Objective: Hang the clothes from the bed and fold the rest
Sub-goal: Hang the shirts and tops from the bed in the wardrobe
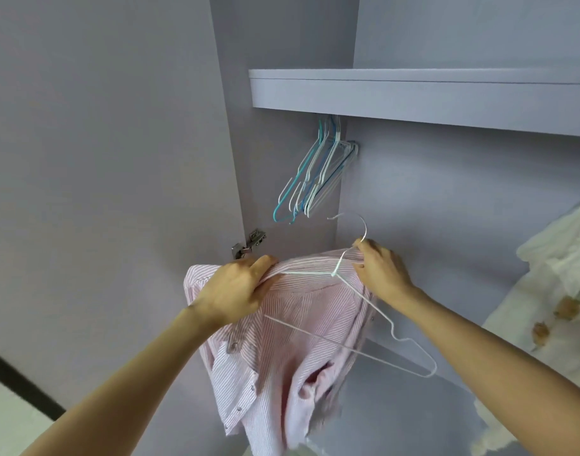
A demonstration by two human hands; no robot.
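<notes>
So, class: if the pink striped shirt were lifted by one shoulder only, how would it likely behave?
Probably floppy: the pink striped shirt already sags in folds below both hands, left and right. Likely light, since a thin white wire hanger runs through it unbent. It might slide off that smooth wire.

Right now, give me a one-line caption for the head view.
Both hands, left hand and right hand, fit a pink striped shirt onto a white wire hanger inside a wardrobe.

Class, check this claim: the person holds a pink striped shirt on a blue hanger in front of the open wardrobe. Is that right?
Not quite. In the head view the hanger in the pink striped shirt is white, not blue; blue ones hang among the spare hangers under the shelf. The rest holds.
</notes>
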